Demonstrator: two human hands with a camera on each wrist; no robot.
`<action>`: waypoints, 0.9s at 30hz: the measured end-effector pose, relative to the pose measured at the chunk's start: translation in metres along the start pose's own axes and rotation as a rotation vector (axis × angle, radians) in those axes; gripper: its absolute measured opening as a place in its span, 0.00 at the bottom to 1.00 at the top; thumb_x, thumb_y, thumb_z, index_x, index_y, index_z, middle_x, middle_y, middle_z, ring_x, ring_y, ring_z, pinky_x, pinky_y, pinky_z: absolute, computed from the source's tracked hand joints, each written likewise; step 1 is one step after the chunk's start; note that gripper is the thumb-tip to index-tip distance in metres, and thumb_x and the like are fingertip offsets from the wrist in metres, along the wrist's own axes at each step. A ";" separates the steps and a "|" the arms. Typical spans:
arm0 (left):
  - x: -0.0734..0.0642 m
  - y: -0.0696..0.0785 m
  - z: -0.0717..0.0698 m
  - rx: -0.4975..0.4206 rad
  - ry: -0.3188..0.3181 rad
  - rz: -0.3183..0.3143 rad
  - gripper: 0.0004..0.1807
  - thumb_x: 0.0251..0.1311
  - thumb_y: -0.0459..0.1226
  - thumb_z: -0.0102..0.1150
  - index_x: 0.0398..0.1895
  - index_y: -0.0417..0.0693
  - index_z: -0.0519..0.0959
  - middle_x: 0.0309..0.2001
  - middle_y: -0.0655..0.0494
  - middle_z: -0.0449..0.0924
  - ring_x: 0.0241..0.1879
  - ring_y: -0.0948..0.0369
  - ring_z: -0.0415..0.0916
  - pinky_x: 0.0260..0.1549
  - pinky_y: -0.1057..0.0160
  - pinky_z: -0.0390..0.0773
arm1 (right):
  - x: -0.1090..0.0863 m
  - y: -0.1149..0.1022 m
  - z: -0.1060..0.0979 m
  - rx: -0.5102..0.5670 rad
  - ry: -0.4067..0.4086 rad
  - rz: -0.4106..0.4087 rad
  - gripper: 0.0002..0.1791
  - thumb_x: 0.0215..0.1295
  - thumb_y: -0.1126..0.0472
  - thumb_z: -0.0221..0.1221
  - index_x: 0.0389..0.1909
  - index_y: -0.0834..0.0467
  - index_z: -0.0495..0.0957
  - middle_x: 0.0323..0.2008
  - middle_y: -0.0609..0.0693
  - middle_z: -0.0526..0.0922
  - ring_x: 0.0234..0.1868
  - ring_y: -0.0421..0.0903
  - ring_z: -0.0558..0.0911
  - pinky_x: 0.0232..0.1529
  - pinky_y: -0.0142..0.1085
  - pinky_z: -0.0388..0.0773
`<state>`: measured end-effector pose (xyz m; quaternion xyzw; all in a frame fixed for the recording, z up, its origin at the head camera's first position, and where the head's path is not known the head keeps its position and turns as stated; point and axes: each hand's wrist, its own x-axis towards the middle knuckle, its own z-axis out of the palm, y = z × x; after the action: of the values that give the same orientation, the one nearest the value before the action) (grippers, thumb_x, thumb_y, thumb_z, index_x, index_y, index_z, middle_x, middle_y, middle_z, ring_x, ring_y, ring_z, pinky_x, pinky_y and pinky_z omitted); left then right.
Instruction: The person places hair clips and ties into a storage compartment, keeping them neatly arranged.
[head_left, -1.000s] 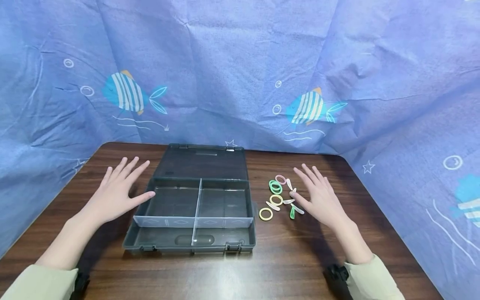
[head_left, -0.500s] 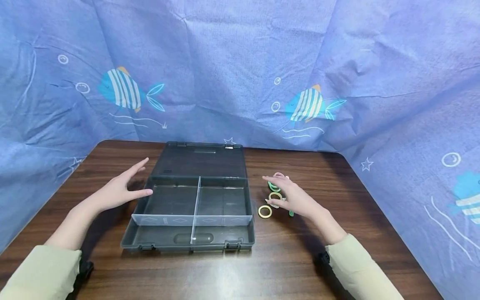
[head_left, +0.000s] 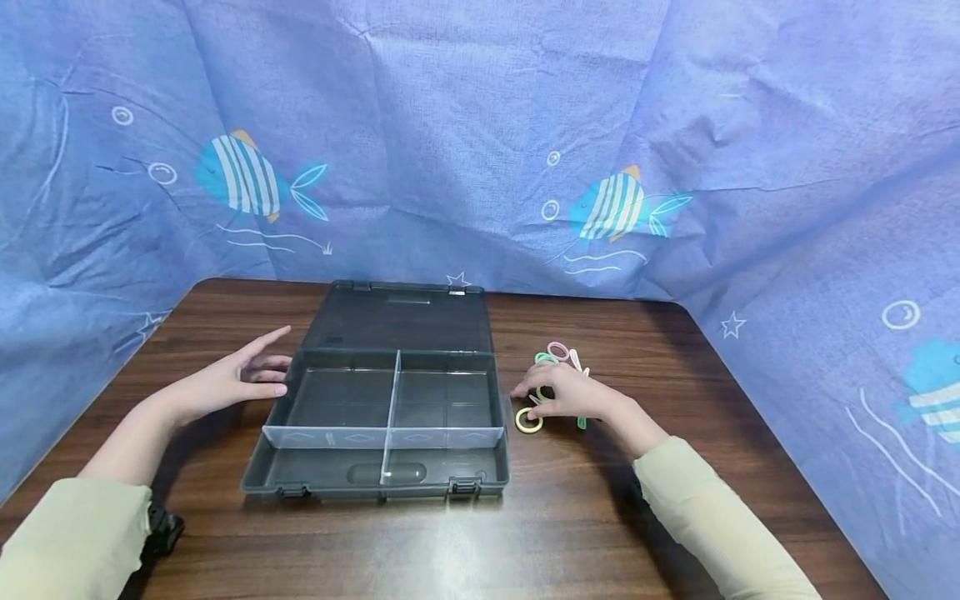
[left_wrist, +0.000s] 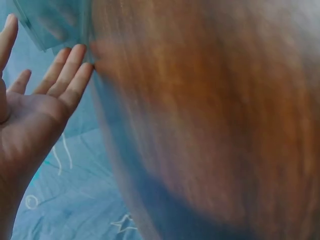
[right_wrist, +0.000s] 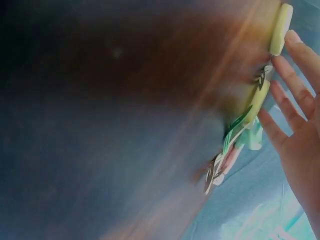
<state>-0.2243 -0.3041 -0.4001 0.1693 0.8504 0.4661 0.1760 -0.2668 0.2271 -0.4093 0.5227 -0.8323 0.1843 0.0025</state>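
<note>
My right hand (head_left: 567, 392) reaches low over a small group of hair ties and snap hair clips on the table. Its thumb tip is right at the nearest yellow hair tie (head_left: 528, 421); the right wrist view shows loosely extended fingers (right_wrist: 295, 92) close beside the yellow hair ties (right_wrist: 281, 30). Part of the group is hidden under the hand. A pink hair tie (head_left: 558, 351), a green hair tie (head_left: 545, 357) and a green clip (head_left: 581, 422) show around it. My left hand (head_left: 232, 379), fingers relaxed and holding nothing, is at the left side of a dark translucent divided box (head_left: 375, 492).
The box's lid (head_left: 405, 321) lies folded back toward the far edge of the wooden table (head_left: 360, 550). Clear dividers (head_left: 442, 438) split the box into several compartments. A blue fish-print cloth (head_left: 465, 150) hangs behind the table and along its sides.
My right hand has moved left and down onto the hair ties and clips. My left hand has turned sideways and lowered beside the box, its fingers less spread. The box stays put.
</note>
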 end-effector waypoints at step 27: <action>-0.004 0.002 0.009 -0.303 -0.094 -0.046 0.43 0.65 0.35 0.54 0.75 0.46 0.38 0.73 0.34 0.37 0.67 0.39 0.51 0.52 0.64 0.75 | 0.009 -0.022 -0.036 0.018 -0.011 0.058 0.05 0.55 0.65 0.66 0.32 0.54 0.86 0.26 0.39 0.82 0.33 0.37 0.77 0.50 0.41 0.67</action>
<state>-0.2165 -0.2978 -0.4023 0.1431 0.7649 0.5762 0.2498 -0.2583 0.2213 -0.3671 0.4992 -0.8455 0.1890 -0.0123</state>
